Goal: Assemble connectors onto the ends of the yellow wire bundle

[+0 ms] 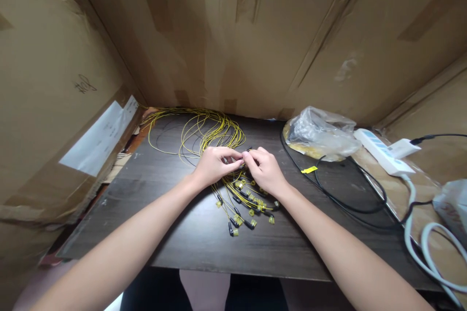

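Observation:
My left hand (215, 164) and my right hand (264, 169) meet over a bundle of thin yellow wires (219, 129) at the middle of the table. Thumbs and forefingers of both are pinched together on a small black wire connector (249, 148), whose tip sticks out above my fingers; the rest of it is hidden. Below my hands the wires fan out toward me, ending in several black connectors (237, 199) with small clear-yellow caps or tags (272, 220). Behind my left hand the wires run in loose loops toward the back left.
A dark wood-grain table (182, 238) stands between tall cardboard walls (233, 48). At the back right lies a crumpled clear plastic bag (321, 131) with something yellowish in it. A black cable (350, 209) curls beside a white power strip (383, 150) and its thick white cord (410, 233).

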